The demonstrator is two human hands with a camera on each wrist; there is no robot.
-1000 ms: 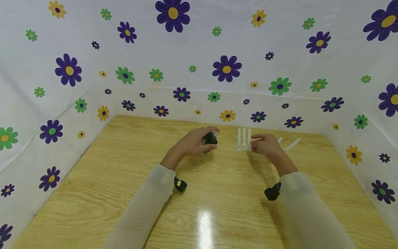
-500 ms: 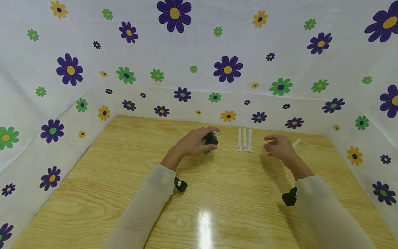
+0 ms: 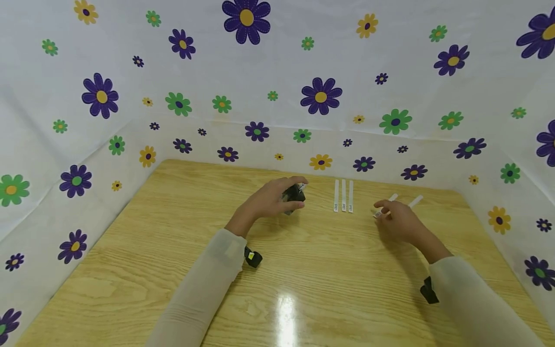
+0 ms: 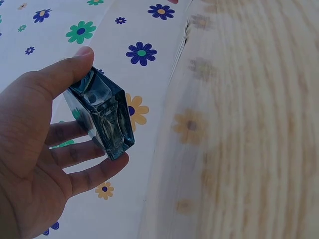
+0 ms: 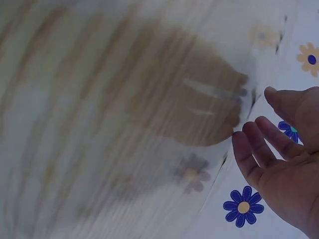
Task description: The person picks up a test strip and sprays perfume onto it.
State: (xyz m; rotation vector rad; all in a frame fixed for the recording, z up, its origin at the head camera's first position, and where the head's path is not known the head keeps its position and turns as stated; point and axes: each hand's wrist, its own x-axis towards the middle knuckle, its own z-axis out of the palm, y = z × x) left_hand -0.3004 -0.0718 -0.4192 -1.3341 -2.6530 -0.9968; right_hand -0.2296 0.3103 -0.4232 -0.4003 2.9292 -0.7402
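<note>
My left hand (image 3: 270, 198) grips a dark blue, faceted glass perfume bottle (image 3: 295, 193), thumb on one side and fingers on the other. In the left wrist view the bottle's thick clear base (image 4: 118, 127) faces the camera; a silvery part shows by the fingertips in the head view. My right hand (image 3: 401, 222) is low over the table at the right, its fingertips at the labelled end of a slanted white paper strip (image 3: 392, 197). Seen from the right wrist, the thumb and fingers (image 5: 244, 154) are apart with nothing between them.
Three white paper strips (image 3: 344, 195) with printed lower ends lie side by side between the hands. Another slanted strip (image 3: 416, 200) lies beyond the right hand. Flower-printed white cloth (image 3: 277, 67) walls the wooden table (image 3: 303, 270) at the back and sides.
My right hand has moved right, away from the three side-by-side strips to the slanted strip. The left hand stays put with the perfume bottle.
</note>
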